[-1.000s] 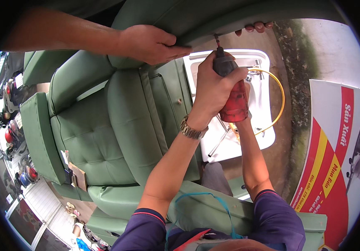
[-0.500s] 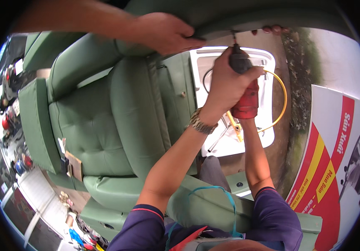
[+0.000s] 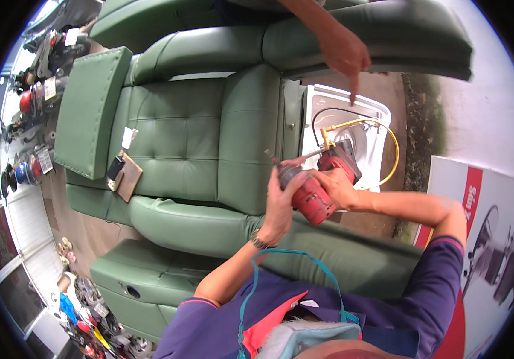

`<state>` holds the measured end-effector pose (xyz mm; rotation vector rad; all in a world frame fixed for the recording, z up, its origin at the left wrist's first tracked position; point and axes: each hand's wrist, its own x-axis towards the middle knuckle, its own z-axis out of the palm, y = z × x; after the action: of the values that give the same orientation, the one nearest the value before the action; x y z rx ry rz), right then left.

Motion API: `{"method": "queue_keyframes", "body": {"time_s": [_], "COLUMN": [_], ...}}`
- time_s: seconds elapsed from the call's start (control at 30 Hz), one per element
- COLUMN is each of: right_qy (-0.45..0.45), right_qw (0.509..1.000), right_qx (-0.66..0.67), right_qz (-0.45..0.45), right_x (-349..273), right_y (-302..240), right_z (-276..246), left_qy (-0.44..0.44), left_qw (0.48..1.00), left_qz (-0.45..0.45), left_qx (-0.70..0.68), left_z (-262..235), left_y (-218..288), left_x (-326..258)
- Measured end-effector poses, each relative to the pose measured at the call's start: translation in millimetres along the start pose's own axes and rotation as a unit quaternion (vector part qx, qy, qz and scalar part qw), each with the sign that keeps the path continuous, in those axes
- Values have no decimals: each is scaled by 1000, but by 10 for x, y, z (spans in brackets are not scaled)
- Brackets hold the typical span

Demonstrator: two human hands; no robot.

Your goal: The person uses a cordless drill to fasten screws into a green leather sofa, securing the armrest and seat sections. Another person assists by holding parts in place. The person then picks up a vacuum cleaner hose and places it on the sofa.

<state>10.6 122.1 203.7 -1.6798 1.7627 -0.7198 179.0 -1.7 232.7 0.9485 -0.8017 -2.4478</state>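
My two hands hold a red and black cordless drill (image 3: 313, 202) above the near armrest of a green padded shampoo chair (image 3: 179, 131). My left hand (image 3: 278, 206), a watch on its wrist, is closed round the dark front end of the drill. Round the handle, just above the battery, my right hand (image 3: 337, 189) is closed. The drill's tip points left and away from me, apart from the chair. Another person's hand (image 3: 346, 54) reaches in from the far side, one finger stretched down toward the white wash basin (image 3: 382, 113).
A yellow hose (image 3: 398, 146) loops over the basin. The far armrest (image 3: 376, 36) runs behind it. On the seat's left lie a small wooden board (image 3: 129, 179) and a dark device. A printed sign (image 3: 448, 185) stands at right; parked motorbikes (image 3: 35, 96) line the left.
The drill has come away from the far armrest's underside, back toward me, and its tip has swung left. The other person's hand has left that armrest and now points at the basin.
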Motion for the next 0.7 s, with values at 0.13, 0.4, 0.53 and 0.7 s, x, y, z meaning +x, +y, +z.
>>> {"method": "queue_keyframes", "body": {"time_s": [0.13,0.4,0.53,0.7], "right_qy": [-28,137,219,345], "right_qw": [984,841,812,767], "right_qx": [-149,-487,-527,-538], "right_qz": [-94,-192,-125,-49], "right_x": [194,-669,-1451,-2522], "right_y": [-1249,-3110,-3644,-3758], "right_z": [-373,-992,-1206,-1147], "left_qy": [-96,-247,-450,-557], "left_qw": [995,963,882,821], "left_qz": [1,101,125,42], "left_qx": [0,28,57,117], "left_z": [-224,281,745,1442], "left_y": [659,1088,1148,829], "left_x": [-1027,-2352,-2623,-2920]}}
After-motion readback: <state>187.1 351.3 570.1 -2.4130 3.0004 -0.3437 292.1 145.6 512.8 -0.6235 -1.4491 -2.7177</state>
